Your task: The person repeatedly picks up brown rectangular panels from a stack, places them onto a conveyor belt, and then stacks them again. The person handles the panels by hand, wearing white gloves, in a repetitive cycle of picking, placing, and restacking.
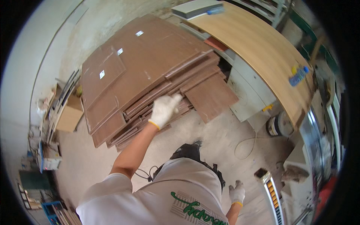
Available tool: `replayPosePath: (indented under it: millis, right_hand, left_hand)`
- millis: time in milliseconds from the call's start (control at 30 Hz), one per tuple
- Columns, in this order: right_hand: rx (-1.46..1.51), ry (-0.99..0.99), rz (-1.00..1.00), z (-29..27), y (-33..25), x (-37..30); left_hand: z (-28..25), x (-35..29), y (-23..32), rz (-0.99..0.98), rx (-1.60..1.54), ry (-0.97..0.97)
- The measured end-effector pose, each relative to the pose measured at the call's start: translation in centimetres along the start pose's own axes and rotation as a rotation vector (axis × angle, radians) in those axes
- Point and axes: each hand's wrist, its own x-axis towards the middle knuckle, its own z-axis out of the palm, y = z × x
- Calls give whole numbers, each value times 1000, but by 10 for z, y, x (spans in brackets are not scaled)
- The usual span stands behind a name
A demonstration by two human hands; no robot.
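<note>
Nearest me, low on the right, hangs the person's right hand (237, 193) in a white glove, its fingers loosely spread with nothing in them that I can see, well apart from the boards. Just beyond it on the right stands a pale metal profile (272, 195) with a row of orange-yellow pieces along it

Farther in, the left hand (163, 109), gloved too, reaches over the near edge of the stack of brown panels (150, 52). Its fingers look partly curled, the tips toward the layered edges, but they are blurred, and I cannot tell whether they grip a board or only pass close above

Just right of that hand a smaller brown panel (212, 97) juts out from the pile, overhanging the pale floor (86, 161). The near layers sit unevenly, their edges stepped, while the broad top sheet lies flat and bears white labels (120, 51). As I judge it, the handling is at an early point: no board is plainly lifted clear, and the whole pile remains to be dealt with

Farther right, a wooden surface (258, 41) carries a blue-capped bottle (299, 76), and behind the pile rises the stained wall (112, 22)
</note>
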Motion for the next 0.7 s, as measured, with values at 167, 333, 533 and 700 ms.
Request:
replayPosePath:
  millis: [167,333,533,700]
  right_hand:
    - [214,374,-448,-129,-202,41]
    - [-73,512,-795,-189,-380,61]
    - [186,163,-974,-190,-451,54]
    - [1017,-169,-841,-179,-483,65]
  left_hand:
    - [-15,63,-55,-425,-788,21]
    - [11,95,-60,-466,-1381,183]
    - [32,100,-36,-555,-1219,416]
    - [45,45,-9,-357,-1294,253]
